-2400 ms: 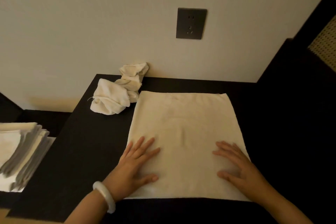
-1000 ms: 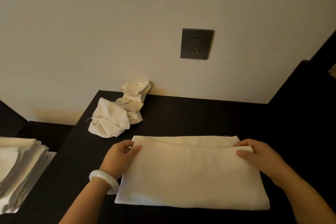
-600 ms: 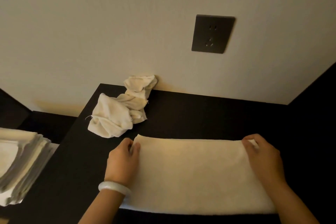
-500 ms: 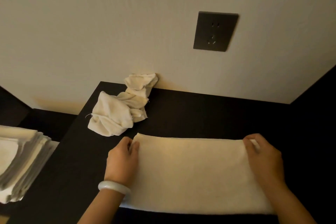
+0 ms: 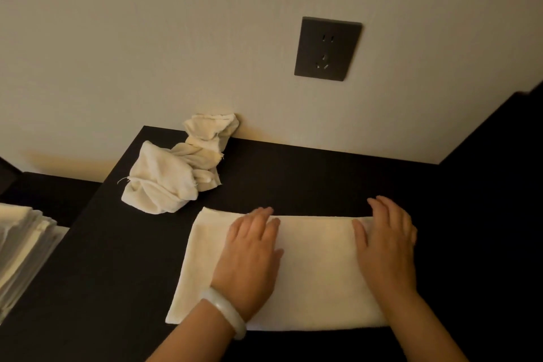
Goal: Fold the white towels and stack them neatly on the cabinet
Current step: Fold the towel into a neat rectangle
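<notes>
A white towel (image 5: 317, 267), folded in half into a wide strip, lies flat on the dark cabinet top (image 5: 111, 273). My left hand (image 5: 251, 256), with a pale bangle at the wrist, presses flat on the towel's left-centre part, fingers straight. My right hand (image 5: 388, 247) lies flat on the towel's right end, its fingertips reaching the far edge. Two crumpled white towels (image 5: 173, 173) sit in a heap at the cabinet's back left corner, against the wall.
A stack of folded white towels (image 5: 20, 247) stands on a lower surface at the far left. A dark wall socket (image 5: 327, 48) is on the cream wall above the cabinet. Dark furniture (image 5: 499, 185) rises along the right side.
The spread towel was folded in half, its near edge brought to the far edge. Both hands let go of the far corners; they now press flat, the left hand shifted rightward.
</notes>
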Demonstrator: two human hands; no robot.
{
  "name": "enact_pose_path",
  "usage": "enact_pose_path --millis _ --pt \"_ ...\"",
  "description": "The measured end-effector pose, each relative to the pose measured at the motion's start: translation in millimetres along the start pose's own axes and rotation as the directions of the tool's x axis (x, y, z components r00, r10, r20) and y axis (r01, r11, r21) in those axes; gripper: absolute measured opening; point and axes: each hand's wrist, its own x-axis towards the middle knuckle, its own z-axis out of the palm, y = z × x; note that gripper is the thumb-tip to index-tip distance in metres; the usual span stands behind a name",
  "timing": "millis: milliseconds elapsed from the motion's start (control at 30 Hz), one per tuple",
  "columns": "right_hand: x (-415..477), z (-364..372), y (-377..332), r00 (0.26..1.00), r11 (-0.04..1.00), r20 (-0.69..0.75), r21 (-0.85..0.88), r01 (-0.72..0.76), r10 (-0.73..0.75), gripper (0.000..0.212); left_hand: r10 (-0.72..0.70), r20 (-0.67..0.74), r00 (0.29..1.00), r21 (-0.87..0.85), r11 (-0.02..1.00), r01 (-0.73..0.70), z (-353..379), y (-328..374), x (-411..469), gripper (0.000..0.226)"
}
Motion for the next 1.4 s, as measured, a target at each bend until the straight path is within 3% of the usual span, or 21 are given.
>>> enact_pose_path --millis 67,133,200,300,433,533,600,667,833,1033,1267,1333,1400 --pt "-14 3 -17 0.976 0.983 0.115 0.014 0.185 -0.185 0.049 0.105 0.113 0.988 0.043 0.993 -0.11 15 11 7 0.059" --pt "-31 17 -26 0.863 0.932 0.361 0.059 0.357 -0.353 0.06 0.111 0.185 0.977 0.101 0.986 -0.131 28 12 6 0.063" --pt "-37 25 -12 0.791 0.912 0.486 0.029 0.41 -0.372 0.062 0.078 0.224 0.971 0.15 0.982 -0.113 36 6 2 0.066" --pt "-31 16 27 0.871 0.956 0.453 -0.114 0.271 -0.193 0.068 0.041 0.225 0.973 0.162 0.984 -0.079 39 -2 1 0.065" --pt "-28 1 46 0.899 0.947 0.434 -0.258 0.193 -0.065 0.076 0.042 0.21 0.977 0.16 0.984 -0.077 42 1 2 0.064" --pt "-27 4 9 0.937 0.96 0.321 -0.192 0.203 -0.134 0.073 0.048 0.189 0.981 0.169 0.982 -0.081 41 2 1 0.065" --pt "-35 16 -18 0.897 0.956 0.364 -0.048 0.288 -0.252 0.068 0.051 0.187 0.981 0.174 0.981 -0.084 41 2 0 0.066" --pt "-42 27 -25 0.866 0.945 0.409 -0.028 0.327 -0.288 0.065 0.049 0.178 0.983 0.169 0.982 -0.08 42 1 0 0.068" --pt "-35 23 16 0.94 0.969 0.331 -0.195 0.153 -0.082 0.07 -0.012 0.129 0.992 0.144 0.99 -0.007 43 -12 -4 0.066" --pt "-32 23 14 0.928 0.964 0.373 -0.236 0.124 -0.028 0.076 -0.242 0.02 0.97 0.14 0.961 0.237 30 -68 -26 0.062" --pt "-31 10 7 0.907 0.94 0.421 -0.309 0.145 -0.002 0.066 -0.281 -0.027 0.959 0.175 0.944 0.281 28 -60 -24 0.069" --pt "-32 10 -9 0.93 0.932 0.363 -0.311 0.184 -0.063 0.066 -0.24 -0.052 0.969 0.211 0.946 0.246 28 -51 -24 0.071" --pt "-38 14 -38 0.902 0.922 0.35 -0.194 0.334 -0.253 0.064 -0.195 -0.029 0.98 0.172 0.965 0.197 32 -43 -24 0.07"
